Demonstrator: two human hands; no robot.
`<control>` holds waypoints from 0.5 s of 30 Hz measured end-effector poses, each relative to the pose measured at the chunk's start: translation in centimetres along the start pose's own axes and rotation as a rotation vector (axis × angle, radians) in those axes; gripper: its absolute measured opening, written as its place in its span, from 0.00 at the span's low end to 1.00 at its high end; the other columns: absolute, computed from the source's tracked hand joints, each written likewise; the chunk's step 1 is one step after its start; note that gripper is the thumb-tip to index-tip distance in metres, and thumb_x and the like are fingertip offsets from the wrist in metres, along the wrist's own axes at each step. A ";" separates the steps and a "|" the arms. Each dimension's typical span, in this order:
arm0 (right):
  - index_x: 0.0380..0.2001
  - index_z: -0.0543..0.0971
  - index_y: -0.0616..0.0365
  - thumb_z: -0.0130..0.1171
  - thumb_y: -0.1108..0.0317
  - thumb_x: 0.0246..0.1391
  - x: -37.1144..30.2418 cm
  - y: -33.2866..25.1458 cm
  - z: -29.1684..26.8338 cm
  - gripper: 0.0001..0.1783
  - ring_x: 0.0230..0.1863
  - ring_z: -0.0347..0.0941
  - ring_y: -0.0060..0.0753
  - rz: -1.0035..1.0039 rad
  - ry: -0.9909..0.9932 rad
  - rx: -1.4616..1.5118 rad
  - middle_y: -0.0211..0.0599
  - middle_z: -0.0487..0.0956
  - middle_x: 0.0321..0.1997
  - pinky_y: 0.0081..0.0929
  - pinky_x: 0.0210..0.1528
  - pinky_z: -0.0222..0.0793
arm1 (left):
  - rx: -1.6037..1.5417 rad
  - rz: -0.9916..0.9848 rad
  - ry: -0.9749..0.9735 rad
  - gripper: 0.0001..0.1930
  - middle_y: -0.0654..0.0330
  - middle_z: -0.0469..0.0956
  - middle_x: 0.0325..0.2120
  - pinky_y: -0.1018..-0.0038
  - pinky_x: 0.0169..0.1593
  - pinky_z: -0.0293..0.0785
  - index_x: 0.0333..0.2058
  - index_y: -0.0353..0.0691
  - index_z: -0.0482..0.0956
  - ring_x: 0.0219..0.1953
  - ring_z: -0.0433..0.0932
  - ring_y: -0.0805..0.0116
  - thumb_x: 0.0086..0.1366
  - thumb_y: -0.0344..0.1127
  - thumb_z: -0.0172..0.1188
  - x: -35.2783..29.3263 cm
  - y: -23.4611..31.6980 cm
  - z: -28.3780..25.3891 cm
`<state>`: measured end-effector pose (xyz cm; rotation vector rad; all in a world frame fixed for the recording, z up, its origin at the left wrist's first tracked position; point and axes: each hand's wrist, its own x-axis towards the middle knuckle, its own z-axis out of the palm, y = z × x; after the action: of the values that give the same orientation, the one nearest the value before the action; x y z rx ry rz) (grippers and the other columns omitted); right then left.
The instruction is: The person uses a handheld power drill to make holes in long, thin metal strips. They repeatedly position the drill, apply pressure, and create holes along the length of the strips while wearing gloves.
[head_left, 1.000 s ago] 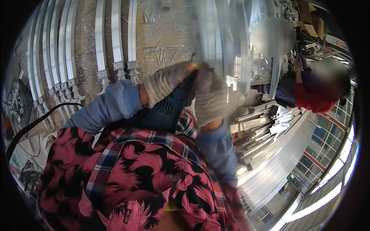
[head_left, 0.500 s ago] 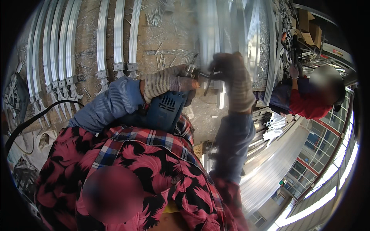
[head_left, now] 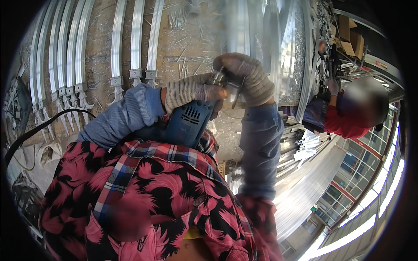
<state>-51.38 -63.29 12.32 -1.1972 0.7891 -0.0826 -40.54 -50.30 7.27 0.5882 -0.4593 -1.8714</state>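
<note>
My left hand (head_left: 191, 92), in a striped knit glove, is wrapped round the front of a blue power drill (head_left: 188, 124), just below its metal chuck (head_left: 219, 78). The drill lies against my body, chuck pointing away from me. My right hand (head_left: 250, 77), gloved too, has its fingers closed at the front of the chuck, over the drill bit, which they mostly hide. A dark chuck key (head_left: 237, 93) sticks out at the chuck's right side, its crossbar below my right palm. Whether the palm touches the key, I cannot tell.
Several silver metal bars with pointed spear ends (head_left: 116, 43) lie side by side at the left. Long metal profiles (head_left: 285, 52) stretch across the right. Metal slivers (head_left: 185, 58) litter the surface. A black cable (head_left: 41, 124) runs at left. Another person in red (head_left: 344, 119) works at right.
My right hand has come left and closed at the drill bit's tip, which showed before. The drill and my left hand stay nearly in place. The other person has shifted slightly.
</note>
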 end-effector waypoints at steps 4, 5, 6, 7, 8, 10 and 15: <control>0.31 0.76 0.64 0.62 0.62 0.40 -0.1 0.1 0.5 0.17 0.28 0.73 0.29 -0.027 0.089 0.014 0.39 0.77 0.28 0.24 0.34 0.71 | 0.031 0.030 -0.037 0.16 0.60 0.73 0.18 0.78 0.24 0.70 0.25 0.38 0.72 0.20 0.73 0.73 0.52 0.47 0.59 -0.1 0.3 0.2; 0.31 0.76 0.64 0.63 0.62 0.39 -0.1 0.3 0.5 0.18 0.28 0.73 0.30 -0.029 0.091 0.025 0.39 0.77 0.28 0.24 0.34 0.71 | 0.034 0.023 -0.042 0.16 0.60 0.73 0.18 0.79 0.25 0.70 0.25 0.38 0.72 0.20 0.73 0.73 0.53 0.47 0.58 -0.1 0.2 0.1; 0.31 0.76 0.65 0.63 0.62 0.39 -0.1 0.4 0.5 0.18 0.28 0.73 0.30 -0.032 0.092 0.034 0.39 0.77 0.28 0.24 0.33 0.71 | 0.037 0.018 -0.048 0.16 0.60 0.73 0.17 0.79 0.25 0.70 0.25 0.38 0.72 0.20 0.72 0.74 0.53 0.47 0.58 -0.1 0.3 0.1; 0.31 0.76 0.65 0.63 0.62 0.39 -0.1 0.5 0.5 0.18 0.28 0.73 0.30 -0.036 0.093 0.042 0.39 0.77 0.28 0.24 0.33 0.71 | 0.040 0.013 -0.055 0.16 0.60 0.73 0.17 0.79 0.25 0.69 0.25 0.38 0.73 0.19 0.72 0.74 0.53 0.47 0.58 -0.1 0.3 0.1; 0.30 0.77 0.64 0.63 0.62 0.39 -0.1 0.5 0.6 0.18 0.28 0.73 0.30 -0.043 0.102 0.036 0.39 0.77 0.28 0.24 0.33 0.71 | 0.071 -0.005 -0.056 0.19 0.59 0.73 0.19 0.79 0.26 0.70 0.26 0.37 0.72 0.21 0.73 0.72 0.51 0.50 0.59 0.0 0.3 0.0; 0.29 0.77 0.64 0.64 0.62 0.38 -0.2 0.4 0.7 0.17 0.27 0.73 0.30 -0.059 0.121 0.025 0.39 0.77 0.27 0.25 0.33 0.71 | 0.135 -0.043 -0.059 0.26 0.57 0.73 0.22 0.79 0.30 0.71 0.29 0.34 0.71 0.24 0.74 0.69 0.47 0.56 0.59 0.1 0.3 -0.3; 0.32 0.76 0.64 0.63 0.62 0.39 -0.1 0.8 1.1 0.18 0.30 0.73 0.30 -0.069 0.156 0.097 0.39 0.76 0.30 0.25 0.33 0.72 | 0.095 -0.074 -0.069 0.25 0.56 0.73 0.21 0.77 0.30 0.71 0.28 0.34 0.72 0.25 0.74 0.68 0.48 0.55 0.59 -0.2 0.6 -0.1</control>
<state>-51.06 -62.03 11.89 -1.1359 0.8699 -0.2709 -39.95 -50.30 7.59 0.6125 -0.5813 -1.9534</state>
